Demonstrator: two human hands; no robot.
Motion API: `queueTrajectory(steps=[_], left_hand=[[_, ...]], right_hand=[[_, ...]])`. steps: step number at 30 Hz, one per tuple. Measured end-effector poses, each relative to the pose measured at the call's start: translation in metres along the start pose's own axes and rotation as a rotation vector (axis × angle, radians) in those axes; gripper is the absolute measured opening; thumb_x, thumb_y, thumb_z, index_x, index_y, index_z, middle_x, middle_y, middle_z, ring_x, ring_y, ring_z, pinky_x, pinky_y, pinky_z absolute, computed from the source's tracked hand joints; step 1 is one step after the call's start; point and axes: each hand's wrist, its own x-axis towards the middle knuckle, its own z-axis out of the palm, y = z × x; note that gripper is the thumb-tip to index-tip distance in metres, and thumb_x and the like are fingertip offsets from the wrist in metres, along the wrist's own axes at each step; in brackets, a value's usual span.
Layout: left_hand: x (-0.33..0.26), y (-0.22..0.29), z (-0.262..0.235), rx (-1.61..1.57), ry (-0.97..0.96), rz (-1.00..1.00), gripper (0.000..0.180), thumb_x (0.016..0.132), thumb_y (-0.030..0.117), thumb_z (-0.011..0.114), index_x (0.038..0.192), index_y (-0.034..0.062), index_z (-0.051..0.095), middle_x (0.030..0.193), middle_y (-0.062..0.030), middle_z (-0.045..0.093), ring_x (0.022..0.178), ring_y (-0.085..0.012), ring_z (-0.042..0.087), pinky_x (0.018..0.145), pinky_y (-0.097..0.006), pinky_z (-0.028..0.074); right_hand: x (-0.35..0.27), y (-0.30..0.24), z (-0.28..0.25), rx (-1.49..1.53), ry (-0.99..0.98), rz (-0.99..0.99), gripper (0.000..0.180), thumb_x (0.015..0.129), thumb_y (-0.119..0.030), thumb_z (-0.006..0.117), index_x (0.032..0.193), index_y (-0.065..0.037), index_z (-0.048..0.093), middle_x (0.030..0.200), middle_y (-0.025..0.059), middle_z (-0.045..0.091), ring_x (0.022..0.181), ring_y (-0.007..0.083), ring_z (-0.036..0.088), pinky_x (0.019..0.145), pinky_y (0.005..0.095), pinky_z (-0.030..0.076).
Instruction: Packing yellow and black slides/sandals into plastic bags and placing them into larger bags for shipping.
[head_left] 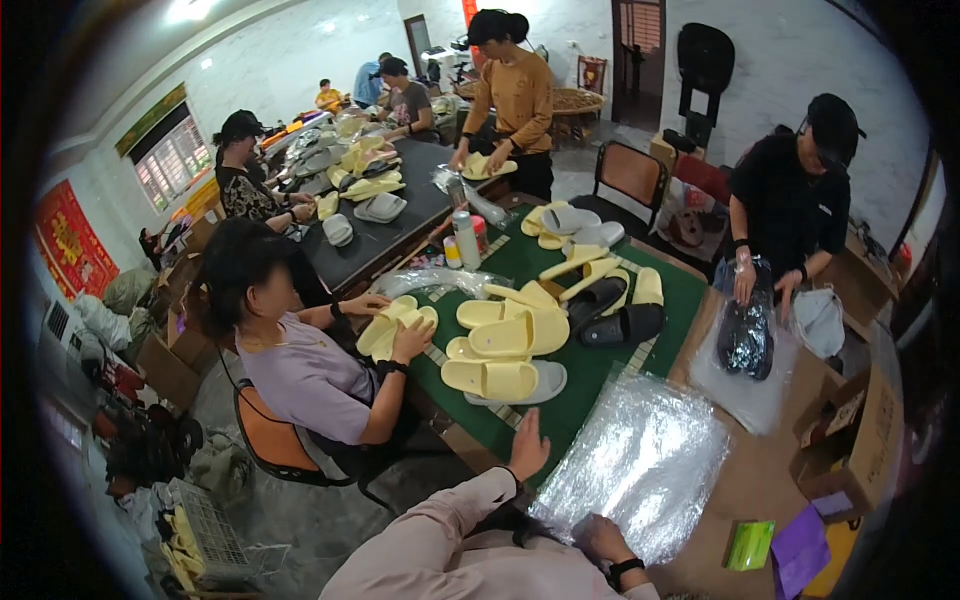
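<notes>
My left hand (pixel 528 447) is stretched out over the green table mat, its fingers extended and nothing in them. Just beyond its fingertips, pale yellow slippers (pixel 515 333) lie piled, with a grey slipper (pixel 550 382) under the nearest one. Black slippers (pixel 625 325) rest to the right of the pile. A stack of clear plastic bags (pixel 640 455) lies flat in front of me. At its near edge, my right hand (pixel 603 540) is curled closed on a plastic bag; its fingertips are partly hidden.
To my left a seated person handles yellow slippers (pixel 385 328); at the right a standing person bags black slippers (pixel 747 345). A cardboard box (pixel 850 440) and green and purple packets (pixel 749 546) lie at right. Bottles (pixel 465 238) stand at the mat's far edge.
</notes>
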Motion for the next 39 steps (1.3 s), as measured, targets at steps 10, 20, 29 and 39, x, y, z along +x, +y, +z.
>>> queueTrajectory(steps=[10, 20, 29, 39], left_hand=[[0.069, -0.072, -0.02, 0.103, 0.28, -0.552, 0.071, 0.073, 0.022, 0.065, 0.126, -0.0089, 0.029, 0.126, -0.0263, 0.037, 0.117, -0.0388, 0.037, 0.098, -0.041, 0.031], [0.104, -0.081, 0.0, -0.159, 0.128, -0.357, 0.033, 0.082, 0.019, 0.056, 0.106, -0.0008, 0.045, 0.089, -0.0252, 0.056, 0.087, -0.0404, 0.055, 0.073, -0.043, 0.043], [0.165, 0.0, -0.011, -0.477, 0.296, -0.087, 0.026, 0.088, 0.014, 0.046, 0.107, -0.0029, 0.041, 0.101, -0.0255, 0.054, 0.097, -0.0399, 0.051, 0.081, -0.043, 0.04], [0.142, 0.121, -0.074, -1.084, 0.083, -0.068, 0.022, 0.093, 0.009, 0.04, 0.112, -0.0013, 0.039, 0.111, -0.0098, 0.052, 0.102, -0.0163, 0.05, 0.086, -0.027, 0.04]], right_hand=[[0.002, -0.057, -0.047, 0.211, -0.193, 0.201, 0.073, 0.075, -0.029, 0.065, 0.129, 0.004, 0.031, 0.119, 0.0306, 0.044, 0.11, 0.0425, 0.045, 0.092, 0.0403, 0.04], [0.007, -0.005, 0.018, -0.142, -0.285, 0.092, 0.063, 0.084, -0.026, 0.046, 0.135, 0.001, 0.019, 0.129, 0.0376, 0.027, 0.122, 0.0523, 0.025, 0.1, 0.0589, 0.022], [0.003, -0.012, 0.008, -0.021, -0.251, 0.069, 0.065, 0.083, -0.04, 0.052, 0.133, -0.003, 0.031, 0.141, 0.0194, 0.024, 0.125, 0.0504, 0.019, 0.101, 0.0602, 0.016], [0.009, -0.012, 0.02, -0.218, -0.242, 0.037, 0.036, 0.081, -0.043, 0.049, 0.112, -0.027, 0.059, 0.132, 0.0182, 0.036, 0.119, 0.047, 0.03, 0.093, 0.0649, 0.024]])
